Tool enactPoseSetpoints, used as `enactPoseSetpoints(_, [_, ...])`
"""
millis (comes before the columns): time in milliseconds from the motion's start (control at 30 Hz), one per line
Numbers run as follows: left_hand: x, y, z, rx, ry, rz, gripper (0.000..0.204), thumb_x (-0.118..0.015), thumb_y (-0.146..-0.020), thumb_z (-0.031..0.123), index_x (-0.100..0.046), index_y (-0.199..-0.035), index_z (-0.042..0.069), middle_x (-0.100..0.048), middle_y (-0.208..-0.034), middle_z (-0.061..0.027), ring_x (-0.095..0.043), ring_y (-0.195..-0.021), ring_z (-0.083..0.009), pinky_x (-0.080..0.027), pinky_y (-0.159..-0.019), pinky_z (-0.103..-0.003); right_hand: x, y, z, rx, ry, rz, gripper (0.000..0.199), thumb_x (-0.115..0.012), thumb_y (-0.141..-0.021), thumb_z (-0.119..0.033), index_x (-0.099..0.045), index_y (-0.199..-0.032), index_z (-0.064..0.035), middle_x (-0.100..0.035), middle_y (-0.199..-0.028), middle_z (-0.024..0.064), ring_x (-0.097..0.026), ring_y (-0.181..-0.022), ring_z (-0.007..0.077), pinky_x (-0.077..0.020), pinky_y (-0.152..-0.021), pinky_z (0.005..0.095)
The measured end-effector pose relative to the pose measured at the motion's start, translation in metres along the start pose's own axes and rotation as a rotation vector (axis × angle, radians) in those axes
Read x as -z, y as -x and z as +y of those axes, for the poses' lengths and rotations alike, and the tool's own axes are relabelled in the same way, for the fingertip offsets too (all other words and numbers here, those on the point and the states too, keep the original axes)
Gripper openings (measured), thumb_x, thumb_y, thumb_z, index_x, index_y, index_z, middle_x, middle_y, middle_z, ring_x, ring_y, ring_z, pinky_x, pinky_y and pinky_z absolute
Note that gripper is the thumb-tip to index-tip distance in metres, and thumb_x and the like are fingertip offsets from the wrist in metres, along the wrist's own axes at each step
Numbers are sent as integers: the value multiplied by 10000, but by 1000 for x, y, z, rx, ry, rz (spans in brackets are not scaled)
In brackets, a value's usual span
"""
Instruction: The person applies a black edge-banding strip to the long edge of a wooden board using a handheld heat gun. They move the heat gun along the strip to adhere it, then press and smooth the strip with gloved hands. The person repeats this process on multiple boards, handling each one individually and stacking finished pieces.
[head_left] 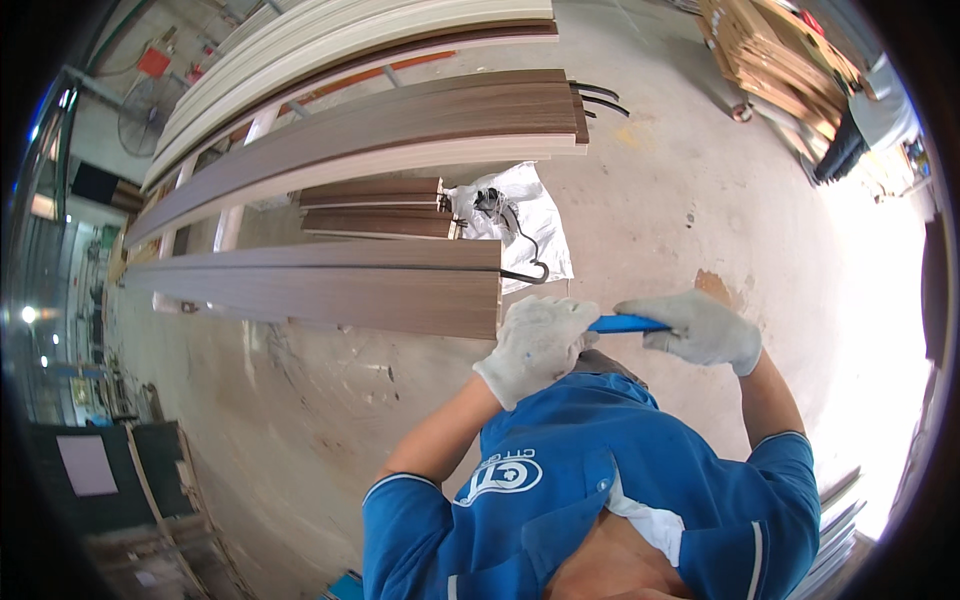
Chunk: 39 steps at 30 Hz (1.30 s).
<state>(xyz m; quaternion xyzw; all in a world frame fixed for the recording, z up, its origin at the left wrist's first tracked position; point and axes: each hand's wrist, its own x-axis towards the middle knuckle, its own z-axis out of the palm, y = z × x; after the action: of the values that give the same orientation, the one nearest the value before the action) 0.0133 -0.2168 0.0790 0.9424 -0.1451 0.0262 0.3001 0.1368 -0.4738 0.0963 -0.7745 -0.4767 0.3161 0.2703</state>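
Note:
Both my hands wear pale grey work gloves and meet in front of my blue shirt. My left hand (540,340) is closed around the left end of a slim blue bar-like object (628,324), whose exact kind I cannot make out. At its other end, the fingers of my right hand (703,328) close on it. Just left of my left hand is the end of a long brown panel (330,285). Along this panel runs a black rubber-like strip (528,274), and its loose end curls out past the panel's edge.
Beyond lies another long brown panel (400,130) with black strips protruding, then a stack of pale boards (380,35). Short brown pieces (375,222) and a white sack (540,210) sit between the panels. Stacked wooden pieces (780,65) and another person (880,115) are far right.

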Motion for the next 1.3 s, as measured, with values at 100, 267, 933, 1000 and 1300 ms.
enactPoseSetpoints(100, [-18, -17, 15, -6, -95, 151, 276, -713, -867, 201, -681, -1118, 89, -695, -910, -100, -664, -836, -339, -505, -725, -452, -2, 6, 14, 97, -91, -19, 596, -615, -968, -128, -481, -1545, -68, -731, -1119, 139, -705, -920, 290, -555, -854, 397])
enactPoseSetpoints(267, [-61, 10, 31, 98, -159, 530, 270, -737, -892, 332, -688, -1009, 93, -697, -872, -81, -680, -864, -305, -500, -756, -452, 21, 21, 48, -311, -499, 91, 532, -564, -1005, -123, -498, -1529, -63, -624, -899, 38, -550, -685, 97, -506, -637, 267])
enactPoseSetpoints(933, [-165, 42, -7, 721, 1068, 706, 347, -537, -1109, 310, -675, -999, 12, -603, -789, 15, -514, -756, -78, -433, -705, -264, 27, -61, 65, 326, 88, 34, 319, -706, -994, -275, -675, -1242, -76, -729, -923, 135, -693, -736, 272, -524, -650, 401])
enactPoseSetpoints(1000, [-158, 42, 1, 808, 901, 707, 333, -558, -1096, 295, -687, -995, 6, -584, -745, 23, -486, -689, -61, -415, -627, -257, 29, -76, 65, 446, 221, 52, 307, -712, -976, -276, -677, -1198, -67, -712, -889, 141, -684, -748, 309, -526, -667, 405])
enactPoseSetpoints(1300, [-139, 48, 23, 879, 559, 817, 237, -617, -1014, 172, -741, -1037, -30, -651, -750, -59, -561, -656, -111, -477, -613, -299, 15, -117, 64, 639, 530, 52, 167, -708, -919, -174, -597, -1000, -79, -673, -826, 118, -688, -786, 325, -525, -627, 464])
